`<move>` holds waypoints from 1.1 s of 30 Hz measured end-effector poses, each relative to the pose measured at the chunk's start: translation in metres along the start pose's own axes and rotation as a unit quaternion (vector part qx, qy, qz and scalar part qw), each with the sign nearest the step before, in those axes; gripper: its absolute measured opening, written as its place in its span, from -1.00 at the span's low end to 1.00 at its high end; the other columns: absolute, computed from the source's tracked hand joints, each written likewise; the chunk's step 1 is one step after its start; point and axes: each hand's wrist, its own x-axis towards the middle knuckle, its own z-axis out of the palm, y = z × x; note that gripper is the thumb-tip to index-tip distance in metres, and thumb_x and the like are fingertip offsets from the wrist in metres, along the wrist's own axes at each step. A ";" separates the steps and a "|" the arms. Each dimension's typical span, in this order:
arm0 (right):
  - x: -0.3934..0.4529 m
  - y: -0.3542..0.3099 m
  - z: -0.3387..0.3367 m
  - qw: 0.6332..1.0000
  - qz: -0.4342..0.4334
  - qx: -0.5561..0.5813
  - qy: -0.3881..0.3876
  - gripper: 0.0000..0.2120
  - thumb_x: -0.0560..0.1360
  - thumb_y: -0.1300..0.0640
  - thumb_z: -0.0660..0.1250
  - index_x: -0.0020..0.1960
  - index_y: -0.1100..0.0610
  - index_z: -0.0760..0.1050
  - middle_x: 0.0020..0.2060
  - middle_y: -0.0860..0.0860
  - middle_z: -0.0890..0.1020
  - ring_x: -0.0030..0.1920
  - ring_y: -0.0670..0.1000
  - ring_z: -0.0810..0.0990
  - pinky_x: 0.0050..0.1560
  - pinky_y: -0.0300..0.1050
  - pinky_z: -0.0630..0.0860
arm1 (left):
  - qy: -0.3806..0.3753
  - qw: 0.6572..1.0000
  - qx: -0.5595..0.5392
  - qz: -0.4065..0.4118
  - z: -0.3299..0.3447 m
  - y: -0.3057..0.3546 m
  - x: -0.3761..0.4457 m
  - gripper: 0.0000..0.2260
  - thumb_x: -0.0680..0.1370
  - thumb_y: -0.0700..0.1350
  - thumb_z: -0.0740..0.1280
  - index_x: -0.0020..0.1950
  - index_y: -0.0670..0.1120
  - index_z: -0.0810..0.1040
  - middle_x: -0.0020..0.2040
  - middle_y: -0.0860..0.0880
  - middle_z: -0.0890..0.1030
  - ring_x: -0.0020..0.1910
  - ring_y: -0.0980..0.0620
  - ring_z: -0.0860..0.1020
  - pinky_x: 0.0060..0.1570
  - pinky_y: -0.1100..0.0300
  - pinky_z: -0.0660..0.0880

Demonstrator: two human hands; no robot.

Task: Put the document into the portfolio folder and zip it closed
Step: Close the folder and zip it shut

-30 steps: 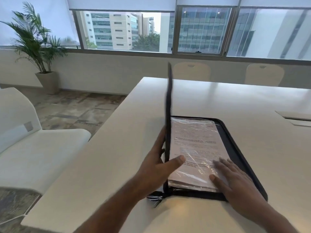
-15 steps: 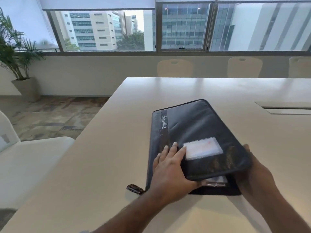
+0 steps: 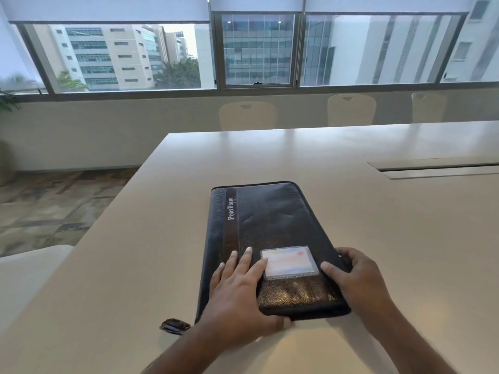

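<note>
Flat on the pale table (image 3: 378,238), the black portfolio folder (image 3: 272,225) is seen with its cover down, long axis running away from the viewer and slightly skewed. Its near short edge lies close to the table's near edge; its left long edge, the spine side with the brown "PortFolio" strip (image 3: 230,225), is set well in from the table's left edge. Bare tabletop is noted on the far side and to the right, as far as a recessed slot (image 3: 437,170) well apart from the folder. A dark zip pull (image 3: 175,325) lies on the table just beside the folder's near-left corner. No document is visible — the cover hides the inside.

The left hand (image 3: 240,295) is laid on the near-left part of the cover, fingers (image 3: 247,261) straight and spread, pressing flat; the forefinger touches the left side of the clear card window (image 3: 289,261). The thumb is tucked at the near edge — whether it hooks beneath cannot be told.

The right hand (image 3: 359,279) is curled round the right long edge near the near corner: thumb on top of the cover just right of the card window, fingers wrapped over the side, tips hidden.

Beyond the table, three pale chair backs (image 3: 247,114) are lined under the windows (image 3: 256,49).
</note>
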 end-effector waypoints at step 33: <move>-0.078 -0.033 0.074 0.947 -0.275 -0.158 -0.043 -0.77 0.50 0.04 0.40 -0.30 0.02 0.45 -0.39 -0.13 0.45 -0.33 -0.08 0.44 -0.33 -0.17 0.42 | 0.017 0.996 -0.085 -0.014 -0.054 -0.091 -0.093 -0.84 0.50 -0.03 0.46 -0.01 0.24 0.63 -0.08 0.30 0.58 -0.02 0.26 0.50 -0.01 0.31 0.43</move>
